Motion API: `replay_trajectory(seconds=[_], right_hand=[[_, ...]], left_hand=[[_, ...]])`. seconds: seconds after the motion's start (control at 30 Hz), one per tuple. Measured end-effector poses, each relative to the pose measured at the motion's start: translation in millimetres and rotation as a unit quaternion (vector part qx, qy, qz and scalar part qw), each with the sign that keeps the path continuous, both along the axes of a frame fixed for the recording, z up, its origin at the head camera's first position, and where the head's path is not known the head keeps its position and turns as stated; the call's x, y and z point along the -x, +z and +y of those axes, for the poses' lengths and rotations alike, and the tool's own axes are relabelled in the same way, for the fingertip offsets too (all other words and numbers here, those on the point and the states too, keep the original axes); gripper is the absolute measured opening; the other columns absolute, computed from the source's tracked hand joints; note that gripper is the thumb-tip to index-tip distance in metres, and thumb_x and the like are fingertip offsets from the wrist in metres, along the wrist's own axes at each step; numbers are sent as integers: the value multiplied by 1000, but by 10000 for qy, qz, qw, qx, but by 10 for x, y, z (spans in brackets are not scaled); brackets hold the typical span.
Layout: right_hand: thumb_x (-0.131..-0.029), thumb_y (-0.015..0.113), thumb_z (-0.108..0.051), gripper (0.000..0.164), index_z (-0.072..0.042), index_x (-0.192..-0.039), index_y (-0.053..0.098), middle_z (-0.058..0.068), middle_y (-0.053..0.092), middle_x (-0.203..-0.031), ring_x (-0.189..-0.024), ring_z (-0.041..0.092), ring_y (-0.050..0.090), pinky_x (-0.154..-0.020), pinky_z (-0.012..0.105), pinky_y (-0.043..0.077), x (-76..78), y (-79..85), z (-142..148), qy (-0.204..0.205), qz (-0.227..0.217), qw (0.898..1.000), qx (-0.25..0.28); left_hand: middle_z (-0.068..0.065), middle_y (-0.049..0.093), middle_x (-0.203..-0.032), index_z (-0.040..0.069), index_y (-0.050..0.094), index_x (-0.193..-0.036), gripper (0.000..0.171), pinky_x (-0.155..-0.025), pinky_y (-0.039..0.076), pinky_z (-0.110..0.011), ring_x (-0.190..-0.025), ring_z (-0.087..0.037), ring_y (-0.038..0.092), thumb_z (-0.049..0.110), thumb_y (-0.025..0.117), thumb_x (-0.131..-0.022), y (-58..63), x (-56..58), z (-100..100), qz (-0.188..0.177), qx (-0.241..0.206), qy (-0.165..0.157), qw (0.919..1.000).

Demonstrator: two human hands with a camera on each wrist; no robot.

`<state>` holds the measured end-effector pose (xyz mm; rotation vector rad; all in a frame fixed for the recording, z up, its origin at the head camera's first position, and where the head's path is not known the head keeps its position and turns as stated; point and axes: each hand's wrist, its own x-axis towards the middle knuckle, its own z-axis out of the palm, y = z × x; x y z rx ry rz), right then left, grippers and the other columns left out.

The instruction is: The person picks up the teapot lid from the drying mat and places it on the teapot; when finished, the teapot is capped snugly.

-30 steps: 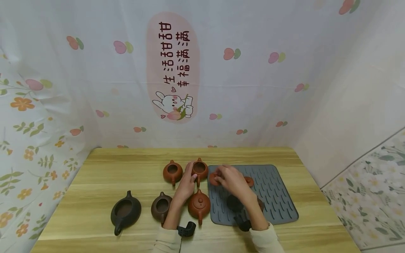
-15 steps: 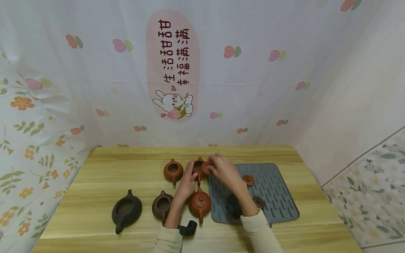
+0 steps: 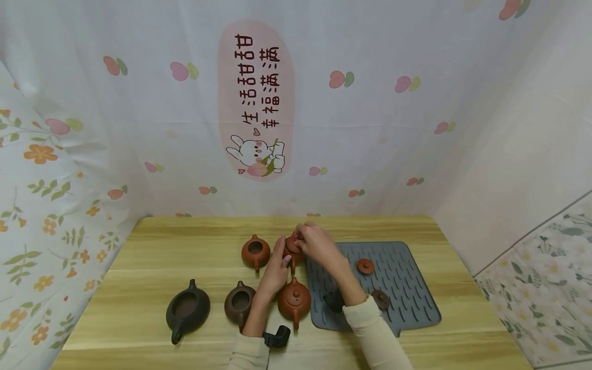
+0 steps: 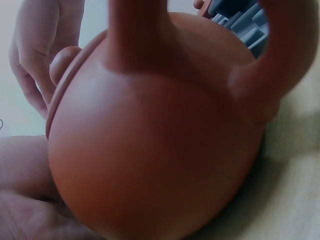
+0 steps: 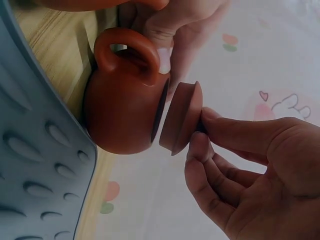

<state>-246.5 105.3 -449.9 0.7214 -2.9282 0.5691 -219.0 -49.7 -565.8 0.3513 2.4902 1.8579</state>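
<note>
My left hand holds a small reddish-brown clay teapot at the back of the table, thumb by its handle and fingers along its left side. Between the thumb and fingers of my right hand is the knob of a matching lid. In the right wrist view the lid is tilted just above the pot's opening, with a narrow gap to the rim. Nearer the body stands a lidded reddish teapot, which fills the left wrist view beside the left hand.
Left of the hands stand a lidless reddish teapot, a dark brown one and a black one. The grey mat bears a reddish lid, a brown lid and a black object partly behind the right arm.
The right hand has carried the reddish lid from above the mat leftward to over the teapot's opening. The left hand has stayed at the teapot.
</note>
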Motion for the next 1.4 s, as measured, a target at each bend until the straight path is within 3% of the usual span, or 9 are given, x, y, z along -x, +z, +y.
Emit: replay_trajectory(seconds=[0.33, 0.73, 1.4], right_hand=[[-101, 80, -7, 7, -5, -105, 75, 12, 69, -100, -89, 26, 70, -74, 41, 63, 59, -1, -37, 104, -195, 9997, 35], [-101, 81, -8, 7, -6, -103, 75, 11, 69, -98, -87, 26, 70, -72, 42, 62, 105, -85, -71, 40, -224, 9996, -160], [-101, 81, -6, 6, -5, -104, 76, 11, 70, -98, -86, 25, 69, -72, 40, 62, 94, -112, -76, 51, -223, 9995, -194]], left_hand=[[-39, 12, -177, -7, 16, -173, 64, -132, 4, -73, -163, -59, 13, -2, 43, -115, 149, -87, -7, 164, -154, -50, 9997], [-38, 11, -177, -8, 14, -173, 65, -133, 5, -72, -164, -57, 12, -7, 42, -114, 236, -114, 2, -65, 62, -37, 10000], [-36, 13, -178, -9, 18, -171, 62, -135, 6, -69, -166, -54, 14, -10, 41, -113, 243, -81, 20, -228, 71, -1, 9997]])
